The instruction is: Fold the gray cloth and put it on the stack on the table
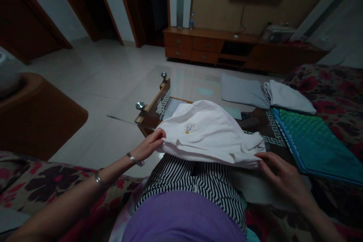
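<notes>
A white garment [210, 132] with a small round print lies partly folded over my lap and the near edge of a glass-topped table [154, 107]. My left hand [149, 145] pinches its left edge, fingers closed on the cloth. My right hand [279, 176] rests at the garment's lower right corner, fingertips on the fabric and partly curled. Below the garment my knees show black-and-white striped trousers [193, 181].
A teal patterned mat [317, 143] lies to the right of the garment. Folded grey and white clothes [266, 94] sit on the table's far side. A floral sofa [42, 189] surrounds me. A wooden cabinet [204, 47] stands against the far wall across the tiled floor.
</notes>
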`<action>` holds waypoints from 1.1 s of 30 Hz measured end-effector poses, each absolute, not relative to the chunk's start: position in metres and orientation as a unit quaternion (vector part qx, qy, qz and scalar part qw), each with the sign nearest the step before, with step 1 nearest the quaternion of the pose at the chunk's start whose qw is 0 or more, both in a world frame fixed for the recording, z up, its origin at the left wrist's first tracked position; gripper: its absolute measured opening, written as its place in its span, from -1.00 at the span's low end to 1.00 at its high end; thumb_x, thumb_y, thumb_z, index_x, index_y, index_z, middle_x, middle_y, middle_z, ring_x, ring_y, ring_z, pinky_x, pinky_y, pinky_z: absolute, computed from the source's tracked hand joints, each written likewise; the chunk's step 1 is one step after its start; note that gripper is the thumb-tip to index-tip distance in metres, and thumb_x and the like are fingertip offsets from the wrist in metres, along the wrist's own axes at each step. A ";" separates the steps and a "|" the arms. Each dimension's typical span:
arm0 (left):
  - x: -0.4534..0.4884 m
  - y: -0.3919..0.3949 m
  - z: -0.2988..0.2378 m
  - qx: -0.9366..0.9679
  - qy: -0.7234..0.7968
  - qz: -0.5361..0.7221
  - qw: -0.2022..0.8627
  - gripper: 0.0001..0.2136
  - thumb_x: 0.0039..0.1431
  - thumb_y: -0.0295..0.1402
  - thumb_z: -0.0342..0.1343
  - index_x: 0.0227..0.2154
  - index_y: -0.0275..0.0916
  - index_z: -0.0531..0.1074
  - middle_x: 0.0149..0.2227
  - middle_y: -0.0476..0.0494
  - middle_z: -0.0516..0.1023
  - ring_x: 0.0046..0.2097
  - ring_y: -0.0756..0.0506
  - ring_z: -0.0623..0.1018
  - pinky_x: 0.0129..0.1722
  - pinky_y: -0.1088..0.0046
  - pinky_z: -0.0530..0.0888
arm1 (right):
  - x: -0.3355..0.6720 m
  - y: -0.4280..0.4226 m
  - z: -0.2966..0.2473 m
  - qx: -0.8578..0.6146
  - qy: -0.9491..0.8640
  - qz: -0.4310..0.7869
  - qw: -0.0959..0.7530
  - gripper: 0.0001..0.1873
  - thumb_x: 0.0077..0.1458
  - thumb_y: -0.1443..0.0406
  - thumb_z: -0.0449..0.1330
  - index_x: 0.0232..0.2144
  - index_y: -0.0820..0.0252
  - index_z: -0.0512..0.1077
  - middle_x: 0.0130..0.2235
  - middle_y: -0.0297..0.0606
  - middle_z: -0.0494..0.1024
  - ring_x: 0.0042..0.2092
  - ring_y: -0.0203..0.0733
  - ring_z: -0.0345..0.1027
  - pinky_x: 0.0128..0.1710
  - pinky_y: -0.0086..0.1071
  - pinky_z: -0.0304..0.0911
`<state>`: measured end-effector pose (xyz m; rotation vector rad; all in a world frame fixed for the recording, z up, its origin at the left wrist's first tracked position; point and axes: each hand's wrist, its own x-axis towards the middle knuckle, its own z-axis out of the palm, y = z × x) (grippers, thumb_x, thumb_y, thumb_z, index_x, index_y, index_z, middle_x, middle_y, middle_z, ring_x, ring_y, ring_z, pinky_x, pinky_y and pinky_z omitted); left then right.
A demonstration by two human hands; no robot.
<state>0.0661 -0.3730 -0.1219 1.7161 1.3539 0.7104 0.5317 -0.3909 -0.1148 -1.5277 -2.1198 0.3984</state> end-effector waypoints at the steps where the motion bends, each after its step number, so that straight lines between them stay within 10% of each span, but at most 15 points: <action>1: 0.066 -0.369 -0.114 0.683 0.541 0.296 0.391 -0.84 0.22 -0.27 -0.09 -0.28 -0.26 0.26 -0.32 -0.03 0.33 -0.29 -0.02 0.35 -0.30 0.48 0.32 | 0.531 -0.387 -0.105 -0.563 -0.772 0.153 0.252 -0.72 0.17 0.08 0.07 -0.23 0.08 0.44 -0.18 -0.23 0.54 -0.17 -0.15 0.45 -0.23 -0.35 0.34; 14: 0.054 -0.350 -0.001 0.676 0.546 0.405 0.285 -0.74 0.15 -0.18 0.10 -0.35 -0.31 0.47 -0.41 -0.02 0.44 -0.36 0.02 0.37 -0.34 0.51 0.31 | 0.555 -0.368 -0.008 -0.631 -0.591 0.261 0.428 -0.71 -0.06 -0.04 0.26 -0.37 -0.05 0.45 -0.26 -0.18 0.53 -0.23 -0.14 0.41 -0.30 -0.32 0.31; 24: 0.037 -0.240 -0.148 0.582 0.539 0.288 0.537 -0.63 -0.19 -0.35 0.17 -0.23 -0.32 0.39 -0.28 -0.11 0.45 -0.28 -0.05 0.41 -0.28 0.46 0.33 | 0.528 -0.236 -0.183 -0.624 -0.647 0.339 0.277 -0.64 -0.26 0.02 0.21 -0.52 0.19 0.45 -0.48 -0.24 0.52 -0.38 -0.12 0.36 -0.35 -0.32 0.24; 33: 0.011 -0.243 -0.170 0.634 0.617 0.151 0.442 -0.74 -0.18 -0.33 0.09 -0.35 -0.30 0.40 -0.35 -0.09 0.44 -0.30 -0.07 0.39 -0.35 0.48 0.29 | 0.537 -0.248 -0.190 -0.652 -0.624 0.328 0.280 -0.67 -0.24 0.05 0.22 -0.50 0.19 0.48 -0.53 -0.31 0.46 -0.44 -0.18 0.30 -0.42 -0.37 0.17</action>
